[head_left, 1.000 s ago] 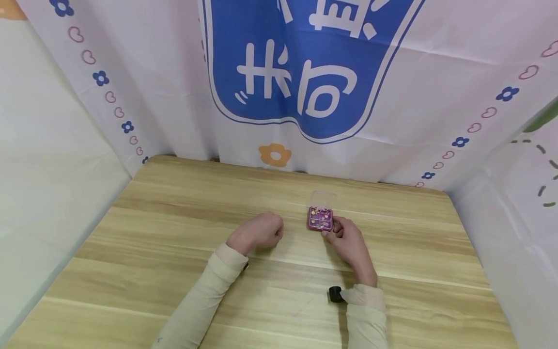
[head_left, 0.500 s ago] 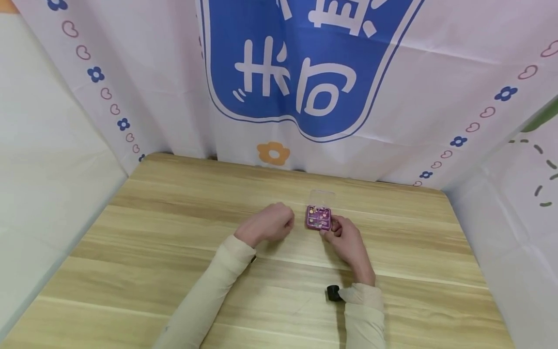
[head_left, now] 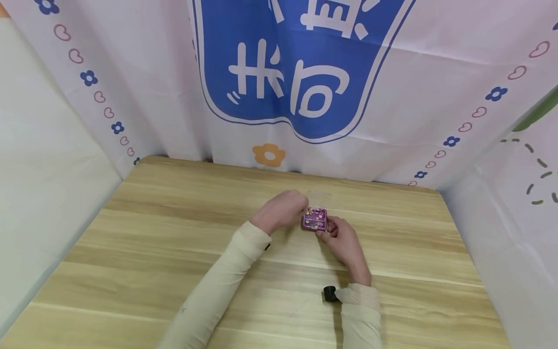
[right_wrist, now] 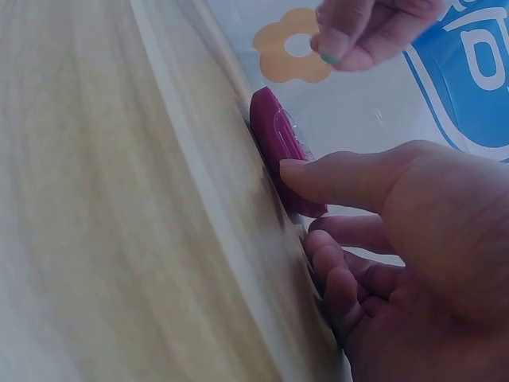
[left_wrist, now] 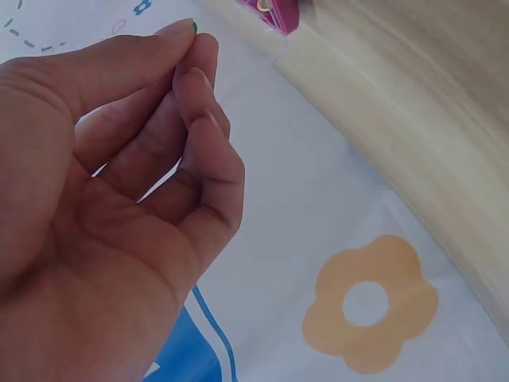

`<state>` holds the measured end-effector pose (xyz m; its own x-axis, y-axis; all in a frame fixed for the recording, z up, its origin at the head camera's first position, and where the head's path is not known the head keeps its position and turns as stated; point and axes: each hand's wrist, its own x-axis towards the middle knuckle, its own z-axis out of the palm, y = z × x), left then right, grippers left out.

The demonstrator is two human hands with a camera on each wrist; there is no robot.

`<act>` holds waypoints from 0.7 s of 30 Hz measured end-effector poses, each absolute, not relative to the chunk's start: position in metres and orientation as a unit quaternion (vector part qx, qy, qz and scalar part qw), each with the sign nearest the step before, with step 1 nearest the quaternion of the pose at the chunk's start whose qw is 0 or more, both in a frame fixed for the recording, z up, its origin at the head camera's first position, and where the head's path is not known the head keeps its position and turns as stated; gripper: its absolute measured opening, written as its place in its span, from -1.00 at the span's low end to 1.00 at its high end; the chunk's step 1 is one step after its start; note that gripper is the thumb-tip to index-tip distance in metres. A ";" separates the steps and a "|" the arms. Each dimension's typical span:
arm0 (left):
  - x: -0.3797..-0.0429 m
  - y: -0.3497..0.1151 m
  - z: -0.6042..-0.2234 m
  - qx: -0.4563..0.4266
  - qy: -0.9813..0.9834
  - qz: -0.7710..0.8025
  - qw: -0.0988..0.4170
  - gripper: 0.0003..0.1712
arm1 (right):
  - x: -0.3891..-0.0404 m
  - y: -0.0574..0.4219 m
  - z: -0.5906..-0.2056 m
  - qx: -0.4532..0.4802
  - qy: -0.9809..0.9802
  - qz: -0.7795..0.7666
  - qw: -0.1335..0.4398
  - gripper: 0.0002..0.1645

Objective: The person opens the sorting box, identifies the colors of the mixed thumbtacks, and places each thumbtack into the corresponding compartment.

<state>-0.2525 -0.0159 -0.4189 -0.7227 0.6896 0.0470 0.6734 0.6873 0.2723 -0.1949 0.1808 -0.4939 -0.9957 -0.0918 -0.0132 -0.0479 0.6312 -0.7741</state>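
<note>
A small purple box (head_left: 314,219) with a clear lid (head_left: 319,198) folded back lies on the table, its compartments holding several small colourful pieces. My right hand (head_left: 346,242) grips the near right corner, thumb on the near side and fingers at the right side. In the right wrist view the thumb (right_wrist: 334,179) presses against the box's purple wall (right_wrist: 274,131). My left hand (head_left: 283,211) hovers at the box's far left corner. Between its thumb and index fingertips it pinches a tiny green piece (left_wrist: 195,27), mostly hidden, also visible in the right wrist view.
The wooden table (head_left: 174,232) runs back to a white curtain (head_left: 174,97) with a blue sign printed on it. A black wrist device (head_left: 330,293) sits at the right sleeve. White walls stand on both sides.
My left hand has moved right and away from me, from beside the box to over its far left corner. The right hand keeps its grip on the box.
</note>
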 end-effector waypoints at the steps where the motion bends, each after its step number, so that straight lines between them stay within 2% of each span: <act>1: -0.254 -0.014 -0.419 0.373 0.917 0.135 0.030 -0.67 | -0.195 0.181 -0.494 -0.038 0.902 -0.428 0.025 -0.32; 21: -0.262 0.002 -0.441 0.388 0.907 0.152 0.052 -0.79 | -0.196 0.182 -0.496 -0.031 0.902 -0.430 0.023 -0.34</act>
<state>-0.2624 0.0015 -0.4411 -0.6928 0.7208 0.0235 0.6890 0.6519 0.3167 -0.1956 0.1820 -0.4961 -0.9970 -0.0758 -0.0153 -0.0359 0.6291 -0.7765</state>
